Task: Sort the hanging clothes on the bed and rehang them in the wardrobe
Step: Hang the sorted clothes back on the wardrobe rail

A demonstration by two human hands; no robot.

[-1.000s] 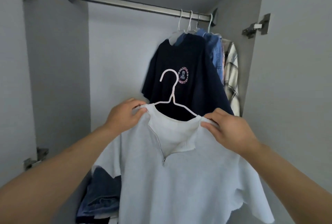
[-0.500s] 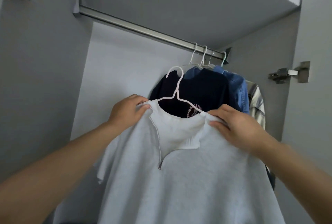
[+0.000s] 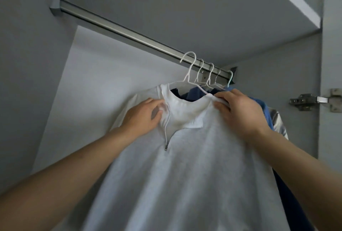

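Pale zip-neck top (image 3: pixel 185 175) on white hanger (image 3: pixel 188 75)

Looks like the inside of a bedroom wardrobe in someone's home. There's a metal hanging rail (image 3: pixel 129 35) running under a grey shelf (image 3: pixel 277 4), plain grey side panels, and a cabinet door hinge (image 3: pixel 312 99) on the right. A row of white wire hangers (image 3: pixel 205 75) with everyday clothes, blue and dark tops, sits bunched at the rail's right end.
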